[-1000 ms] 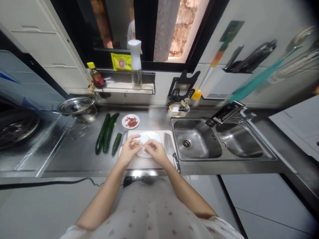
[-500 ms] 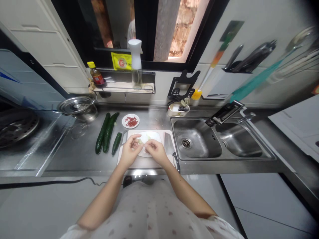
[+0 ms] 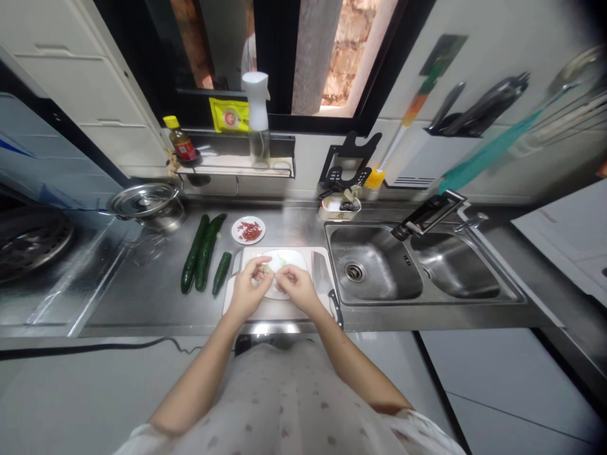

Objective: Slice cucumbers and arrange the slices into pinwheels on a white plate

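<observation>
Over a white plate (image 3: 296,258), my left hand (image 3: 250,287) pinches a small pale-green piece (image 3: 267,270), too small for me to tell its kind. The fingertips of my right hand (image 3: 297,285) are closed together and meet the left ones at that piece. Some light-green bits (image 3: 282,260) lie on the plate. Under the plate is a light cutting board (image 3: 253,311). A knife (image 3: 323,272) with a black handle rests along the board's right side.
Two long cucumbers (image 3: 203,256) and a short cucumber piece (image 3: 222,273) lie left of the board. Behind it sits a small plate (image 3: 236,235) of red bits. A double sink (image 3: 374,300) is on the right, a lidded steel pot (image 3: 164,215) at the back left.
My hands stay in nearly the same place over the plate, still closed at the small piece. The view has shifted very slightly.
</observation>
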`<state>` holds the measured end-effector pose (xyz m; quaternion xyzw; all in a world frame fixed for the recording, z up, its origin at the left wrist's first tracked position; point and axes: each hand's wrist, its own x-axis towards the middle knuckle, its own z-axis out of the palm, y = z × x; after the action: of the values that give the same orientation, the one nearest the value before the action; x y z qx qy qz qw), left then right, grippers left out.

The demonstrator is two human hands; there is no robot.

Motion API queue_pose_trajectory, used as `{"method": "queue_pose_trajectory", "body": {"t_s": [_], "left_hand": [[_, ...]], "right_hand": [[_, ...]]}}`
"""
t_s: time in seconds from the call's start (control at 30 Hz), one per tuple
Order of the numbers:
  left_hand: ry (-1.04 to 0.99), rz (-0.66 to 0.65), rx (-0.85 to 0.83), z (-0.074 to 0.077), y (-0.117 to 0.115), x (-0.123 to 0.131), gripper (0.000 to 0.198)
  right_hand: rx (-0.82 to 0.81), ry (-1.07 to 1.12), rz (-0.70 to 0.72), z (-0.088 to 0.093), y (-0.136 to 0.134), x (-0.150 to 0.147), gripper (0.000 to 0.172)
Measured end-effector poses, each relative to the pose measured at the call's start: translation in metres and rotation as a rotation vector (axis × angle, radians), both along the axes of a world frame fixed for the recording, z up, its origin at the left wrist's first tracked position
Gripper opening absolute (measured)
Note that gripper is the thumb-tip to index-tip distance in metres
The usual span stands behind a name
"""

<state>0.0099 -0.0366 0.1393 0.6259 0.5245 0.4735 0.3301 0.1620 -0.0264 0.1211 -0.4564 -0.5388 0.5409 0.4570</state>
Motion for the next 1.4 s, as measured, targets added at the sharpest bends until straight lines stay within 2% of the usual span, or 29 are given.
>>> {"method": "queue_pose_trajectory", "body": {"t_s": [0.23,0.37,0.47,0.67,0.77,0.93,1.17,1.4], "left_hand": [[0.000,0.022,-0.004,-0.005,0.002,0.003,0.029],[-0.035,0.027,-0.068,-0.013,0.007,0.005,0.030],[-0.046,0.040,-0.128,-0.027,0.014,0.006,0.024],[-0.008,0.060,-0.178,-0.064,0.032,0.011,0.019],[0.046,0.056,-0.221,-0.077,0.043,0.014,0.018],[0.148,0.050,-0.315,-0.091,0.064,0.019,0.017],[0.413,0.051,-0.424,-0.105,0.093,0.026,0.017],[0.594,0.075,-0.470,-0.116,0.106,0.033,0.022]], "right_hand": [[-0.029,-0.017,0.018,-0.004,0.002,0.001,0.012],[-0.059,-0.042,0.036,-0.012,0.007,0.005,0.014],[-0.008,-0.139,0.033,-0.019,0.015,0.013,0.013],[0.143,-0.385,0.025,-0.037,0.038,0.029,0.015],[0.157,-0.509,0.025,-0.045,0.051,0.033,0.016],[0.090,-0.762,0.033,-0.055,0.071,0.034,0.018],[0.011,-1.022,0.091,-0.064,0.097,0.028,0.023],[-0.048,-1.182,0.160,-0.075,0.113,0.023,0.025]]}}
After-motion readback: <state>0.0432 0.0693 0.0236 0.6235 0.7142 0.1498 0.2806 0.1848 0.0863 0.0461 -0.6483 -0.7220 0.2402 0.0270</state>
